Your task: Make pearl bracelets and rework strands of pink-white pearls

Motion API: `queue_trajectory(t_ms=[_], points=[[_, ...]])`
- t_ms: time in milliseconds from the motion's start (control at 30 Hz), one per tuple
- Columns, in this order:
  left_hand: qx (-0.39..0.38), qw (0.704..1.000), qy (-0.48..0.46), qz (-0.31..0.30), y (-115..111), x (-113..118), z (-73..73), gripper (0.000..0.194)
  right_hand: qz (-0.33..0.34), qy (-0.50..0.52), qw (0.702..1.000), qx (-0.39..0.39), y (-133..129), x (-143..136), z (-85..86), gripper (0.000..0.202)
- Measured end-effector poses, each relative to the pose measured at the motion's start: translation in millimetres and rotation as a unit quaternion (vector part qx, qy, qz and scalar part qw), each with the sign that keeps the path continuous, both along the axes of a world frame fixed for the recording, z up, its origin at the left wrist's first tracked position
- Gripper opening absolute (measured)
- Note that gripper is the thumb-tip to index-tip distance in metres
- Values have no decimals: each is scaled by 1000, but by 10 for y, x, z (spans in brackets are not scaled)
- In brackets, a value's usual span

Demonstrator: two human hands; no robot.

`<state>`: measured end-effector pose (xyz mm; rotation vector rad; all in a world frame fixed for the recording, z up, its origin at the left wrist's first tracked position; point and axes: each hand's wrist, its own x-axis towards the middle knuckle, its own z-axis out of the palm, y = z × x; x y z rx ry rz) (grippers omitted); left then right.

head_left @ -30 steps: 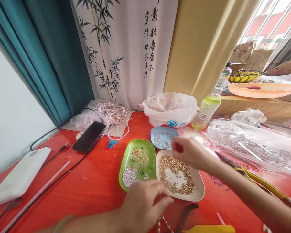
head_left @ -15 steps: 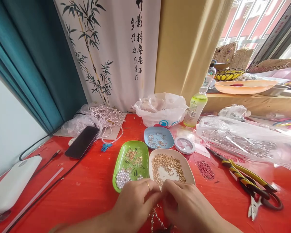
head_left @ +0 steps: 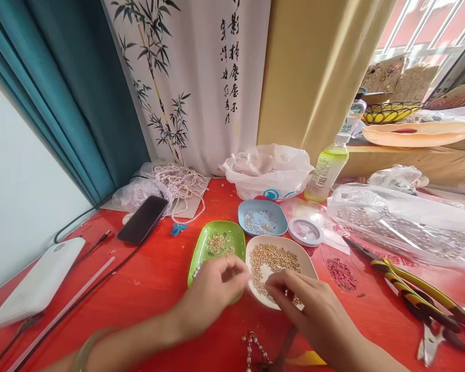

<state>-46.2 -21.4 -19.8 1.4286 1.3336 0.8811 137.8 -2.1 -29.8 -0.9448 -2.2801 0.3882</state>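
Observation:
My left hand [head_left: 213, 289] hovers over the near end of a green tray [head_left: 217, 240] of gold findings, its thumb and fingers pinched together and pointing right; what they pinch is too small to see. My right hand [head_left: 312, 310] reaches from the lower right. Its fingertips are down among the small gold beads [head_left: 273, 256] in a white dish [head_left: 312, 264]. A short strand of pearl beads [head_left: 252, 345] lies on the red table [head_left: 155, 289] just below both hands.
Behind the trays are a blue dish [head_left: 281, 221], a round lid [head_left: 305, 231], a white plastic bag [head_left: 269, 170] and a green bottle [head_left: 327, 168]. Yellow-handled pliers and scissors [head_left: 422, 299] lie right, under a clear bag [head_left: 406, 225]. A phone [head_left: 142, 219], pearl strands [head_left: 180, 183] and a white power bank [head_left: 39, 281] lie left.
My right hand came back from the far dishes to join the left, and now both have shifted forward over the trays. The pearl strand that hung from my left hand now rests on the table.

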Motion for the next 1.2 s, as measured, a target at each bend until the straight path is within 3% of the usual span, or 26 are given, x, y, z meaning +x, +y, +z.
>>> queue_trajectory(t_ms=[100,167,400,600,767,833,900,1033,1100,1200], points=[[63,994,64,64,169,-217,95,22,-29,14,999,-40,45,11,19,21],[71,988,121,69,274,-359,108,20,-36,20,997,-64,69,12,4,20],[62,956,284,-46,356,-486,-80,11,-39,21,990,-131,80,-11,-80,18],[91,914,386,-90,338,-536,-29,8,-32,18,988,-150,57,-14,-57,17],[85,902,411,-98,348,-564,-53,8,-32,24,985,-165,54,-2,-90,16],[85,910,397,-83,352,-546,-65,8,-32,27,984,-172,52,-5,-94,16],[72,938,335,-59,349,-496,-67,10,-34,28,981,-191,44,-14,-77,17],[-11,996,77,-51,295,-303,-68,16,-45,39,963,-261,1,-44,0,19],[-48,998,-20,-47,248,-196,-79,18,-41,52,955,-289,-24,-62,35,18],[-83,992,-95,-26,180,-85,-97,18,-35,71,945,-317,-52,-90,61,15]])
